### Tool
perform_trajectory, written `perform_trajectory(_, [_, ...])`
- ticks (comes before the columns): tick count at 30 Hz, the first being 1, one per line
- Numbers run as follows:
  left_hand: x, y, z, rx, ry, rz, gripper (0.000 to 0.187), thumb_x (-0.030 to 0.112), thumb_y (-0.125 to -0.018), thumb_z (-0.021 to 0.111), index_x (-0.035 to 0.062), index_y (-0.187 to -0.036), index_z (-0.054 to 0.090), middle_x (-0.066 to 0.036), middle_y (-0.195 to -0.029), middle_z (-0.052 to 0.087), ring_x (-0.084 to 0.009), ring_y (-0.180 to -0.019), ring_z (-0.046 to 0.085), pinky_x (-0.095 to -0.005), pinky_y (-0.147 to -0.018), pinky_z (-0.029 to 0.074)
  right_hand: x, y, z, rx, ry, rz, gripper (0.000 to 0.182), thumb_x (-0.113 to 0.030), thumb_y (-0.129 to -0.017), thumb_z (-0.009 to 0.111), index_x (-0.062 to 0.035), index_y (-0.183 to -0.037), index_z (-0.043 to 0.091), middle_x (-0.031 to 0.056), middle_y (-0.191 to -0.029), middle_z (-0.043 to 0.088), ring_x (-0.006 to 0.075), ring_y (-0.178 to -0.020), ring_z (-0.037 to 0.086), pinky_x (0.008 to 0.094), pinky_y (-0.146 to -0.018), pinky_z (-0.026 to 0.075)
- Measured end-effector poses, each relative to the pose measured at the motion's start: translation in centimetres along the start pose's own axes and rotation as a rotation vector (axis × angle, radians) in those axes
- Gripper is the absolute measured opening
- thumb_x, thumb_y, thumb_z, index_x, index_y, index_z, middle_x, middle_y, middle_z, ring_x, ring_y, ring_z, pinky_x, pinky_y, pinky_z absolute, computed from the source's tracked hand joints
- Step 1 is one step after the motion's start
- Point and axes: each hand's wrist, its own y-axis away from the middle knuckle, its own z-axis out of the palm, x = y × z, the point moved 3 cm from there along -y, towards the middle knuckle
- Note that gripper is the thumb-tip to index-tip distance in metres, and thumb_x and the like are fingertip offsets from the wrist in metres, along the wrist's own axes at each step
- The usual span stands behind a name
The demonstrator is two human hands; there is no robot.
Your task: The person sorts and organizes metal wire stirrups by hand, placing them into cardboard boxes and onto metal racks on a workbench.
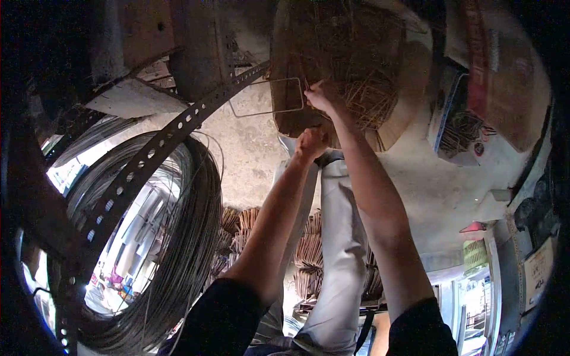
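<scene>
Thin grey wire bent into rectangular loop (265,97), approx. formed w/ corners closed, pinched at its right end by right hand (320,95) over pile of finished rust-brown wire loops (362,89). Left hand (310,143) fisted just below (contents hidden). Big dark wire coil (178,237) largely unused.

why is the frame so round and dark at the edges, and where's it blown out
Head view: fisheye lens, so the perforated metal strip bows and the corners go black; daylight behind the wire coil is overexposed; both hands, left hand and right hand, are evenly lit and fairly sharp.

No legible text or labels anywhere.
</scene>
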Motion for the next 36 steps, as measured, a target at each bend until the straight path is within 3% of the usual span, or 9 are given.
perform_trajectory(2, [0.8,1.0,-1.1,0.019,0.115,0.037,0.028,0.029,-0.078,0.048,0.0089,-0.088,0.064,-0.019,-0.092,0.061,-0.0333,-0.086,0.059,-0.0425,-0.077,0.048,0.4,1.6,0.2,0.107,0.087,0.13,0.033,-0.029,-0.083,0.049,-0.0001,-0.091,0.062,0.0201,-0.091,0.061,0.03,-0.085,0.06,0.0385,-0.073,0.049])
perform_trajectory(10, [5.0,3.1,-3.5,0.01,-0.118,0.003,0.036,0.031,-0.081,0.042,0.0017,-0.085,0.063,-0.018,-0.091,0.062,-0.0317,-0.087,0.06,-0.0403,-0.079,0.048,2.6,9.5,-3.6,0.065,0.299,0.168,0.033,-0.018,-0.072,0.057,0.0034,-0.098,0.06,0.0237,-0.094,0.06,0.0327,-0.087,0.06,0.041,-0.073,0.05])
perform_trajectory(15, [6.7,4.1,-3.8,-0.035,-0.09,0.076,0.036,0.032,-0.082,0.041,0.0025,-0.086,0.063,-0.018,-0.091,0.062,-0.0323,-0.088,0.06,-0.0403,-0.081,0.047,5.7,13.3,-5.0,0.477,0.327,0.286,0.021,-0.017,-0.073,0.057,-0.0008,-0.085,0.064,0.0218,-0.09,0.062,0.032,-0.086,0.061,0.0407,-0.072,0.05])
perform_trajectory(18, [5.5,3.9,-1.5,-0.036,-0.263,0.158,0.035,0.032,-0.082,0.042,0.0045,-0.091,0.062,-0.017,-0.094,0.062,-0.0315,-0.091,0.059,-0.0401,-0.082,0.046,8.0,14.1,-6.1,0.389,0.368,0.278,0.02,-0.017,-0.074,0.058,-0.0011,-0.083,0.064,0.0214,-0.087,0.062,0.0326,-0.083,0.061,0.04,-0.07,0.05])
perform_trajectory(25, [4.4,6.9,-2.9,-0.028,-0.049,0.0,0.032,0.032,-0.082,0.046,0.0075,-0.097,0.058,-0.014,-0.1,0.06,-0.0306,-0.096,0.057,-0.0405,-0.083,0.046,8.6,15.1,-8.4,0.151,0.35,0.269,0.019,-0.02,-0.074,0.06,-0.0016,-0.073,0.064,0.0211,-0.082,0.061,0.0322,-0.077,0.061,0.039,-0.066,0.049])
perform_trajectory(27, [1.9,6.2,-0.6,-0.023,-0.119,0.0,0.033,0.034,-0.081,0.047,0.0072,-0.099,0.056,-0.016,-0.099,0.06,-0.032,-0.095,0.057,-0.0421,-0.082,0.046,7.4,16.3,-9.1,0.083,0.526,0.056,0.019,-0.021,-0.075,0.059,-0.0036,-0.069,0.064,0.0176,-0.074,0.062,0.0287,-0.069,0.062,0.038,-0.062,0.048])
perform_trajectory(31, [2.5,7.8,-1.8,0.024,-0.173,0.007,0.035,0.034,-0.082,0.047,0.0071,-0.103,0.052,-0.018,-0.097,0.06,-0.0345,-0.093,0.057,-0.0451,-0.079,0.047,6.7,21.1,-11.9,0.331,0.087,0.228,0.022,-0.021,-0.075,0.059,-0.0011,-0.066,0.063,0.0119,-0.06,0.06,0.0212,-0.053,0.059,0.0337,-0.052,0.045])
perform_trajectory(34, [7.0,10.6,-6.0,0.031,-0.083,-0.066,0.034,0.034,-0.082,0.046,0.0066,-0.101,0.053,-0.018,-0.099,0.06,-0.0338,-0.095,0.057,-0.0444,-0.081,0.046,7.3,23.4,-13.0,0.534,0.189,0.108,0.02,-0.02,-0.074,0.061,-0.0008,-0.069,0.064,0.0129,-0.061,0.061,0.0165,-0.055,0.06,0.0315,-0.052,0.046])
perform_trajectory(36, [8.7,10.9,-7.3,0.06,-0.102,-0.031,0.034,0.034,-0.082,0.045,0.0059,-0.099,0.054,-0.018,-0.1,0.059,-0.0334,-0.096,0.056,-0.0437,-0.082,0.046,6.6,25.2,-14.9,0.509,0.102,0.114,0.014,-0.013,-0.075,0.061,-0.0007,-0.071,0.065,0.0103,-0.062,0.063,0.0134,-0.055,0.059,0.0307,-0.052,0.046])
